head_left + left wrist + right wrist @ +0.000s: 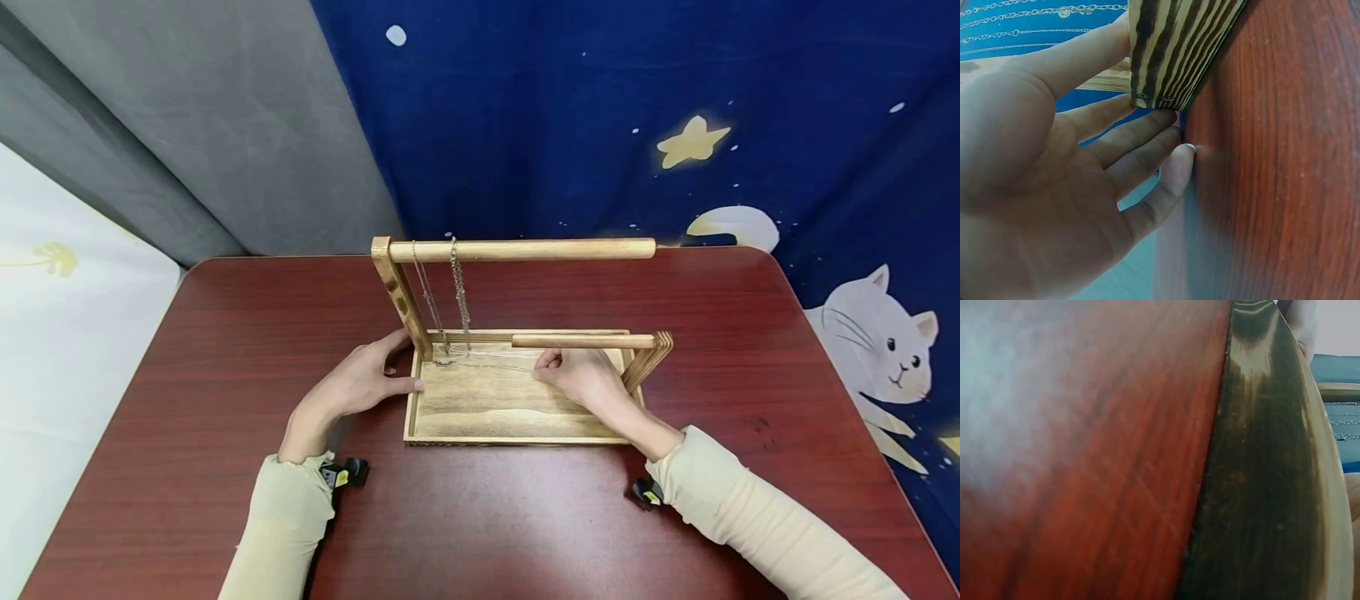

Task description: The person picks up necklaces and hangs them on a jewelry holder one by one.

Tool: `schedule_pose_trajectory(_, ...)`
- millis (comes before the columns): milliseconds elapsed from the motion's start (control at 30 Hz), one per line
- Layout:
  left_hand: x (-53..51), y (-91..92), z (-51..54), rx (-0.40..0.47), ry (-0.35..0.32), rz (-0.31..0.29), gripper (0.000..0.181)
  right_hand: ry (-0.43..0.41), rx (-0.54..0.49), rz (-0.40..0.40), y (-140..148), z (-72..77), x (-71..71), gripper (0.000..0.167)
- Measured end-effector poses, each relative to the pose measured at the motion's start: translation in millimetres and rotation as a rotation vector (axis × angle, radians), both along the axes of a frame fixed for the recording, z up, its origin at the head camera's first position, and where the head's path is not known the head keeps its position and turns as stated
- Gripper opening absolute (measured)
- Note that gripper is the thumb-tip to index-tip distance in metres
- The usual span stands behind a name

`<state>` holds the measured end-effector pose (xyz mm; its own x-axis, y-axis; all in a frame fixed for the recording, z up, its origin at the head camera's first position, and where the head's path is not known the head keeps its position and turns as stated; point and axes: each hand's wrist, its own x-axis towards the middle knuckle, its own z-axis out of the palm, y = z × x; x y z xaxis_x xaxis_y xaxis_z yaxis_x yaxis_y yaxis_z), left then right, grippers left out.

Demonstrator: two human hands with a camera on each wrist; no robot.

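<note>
The right hand (pixel 583 377) pinches the thin chain (pixel 491 367) at its 3 o'clock end, best for something probably light and floppy. The left hand (pixel 363 379), loose, touches the tray (pixel 517 437) at 9 o'clock.

A pale wooden stand (pixel 517 438) with dark-streaked grain is set on the worktop (pixel 480 525), its shallow rectangular tray lying flat. A horizontal upper bar (pixel 555 249) is carried by the left post, and a lower bar (pixel 581 341) by the right post. Slender metal chains (pixel 460 287) are draped over the upper bar near its left end. A fine chain (pixel 491 367) is stretched across the tray, its right end pinched by the fingers of the right hand (pixel 585 379). The tray's left rim is touched by the left hand (pixel 356 379).
</note>
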<state>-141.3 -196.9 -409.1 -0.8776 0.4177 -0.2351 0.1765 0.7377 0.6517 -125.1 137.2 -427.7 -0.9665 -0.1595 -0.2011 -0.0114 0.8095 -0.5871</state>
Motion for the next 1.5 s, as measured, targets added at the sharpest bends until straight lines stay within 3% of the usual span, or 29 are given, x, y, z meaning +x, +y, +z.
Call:
schedule_pose_trajectory(333,-0.3,-0.1,0.4,0.01,0.008,-0.003,0.084,0.087,0.018,0.004,-3,-1.0,1.6,0.024)
schedule_pose_trajectory(600,1.0,0.4,-0.6,0.004,0.007,-0.007,0.084,0.084,0.018,0.02,-3,-2.8,3.9,0.017)
schedule_pose_trajectory(767,1.8,0.3,-0.2,0.015,0.015,-0.021,0.082,0.075,-0.038,0.027,-2,-0.8,6.9,0.011)
schedule_pose_trajectory(1000,0.5,-0.2,0.0,0.011,0.012,-0.018,0.083,0.038,-0.109,-0.006,-2,4.6,11.5,0.024)
schedule_pose_trajectory(1233,-0.3,-0.4,-0.6,0.016,0.018,-0.018,0.083,0.038,-0.162,0.021,-2,6.1,12.0,0.013)
schedule_pose_trajectory(1500,-0.1,-0.2,-0.8,-0.007,0.021,-0.021,0.085,0.049,-0.111,0.0,-1,9.9,13.5,0.02)
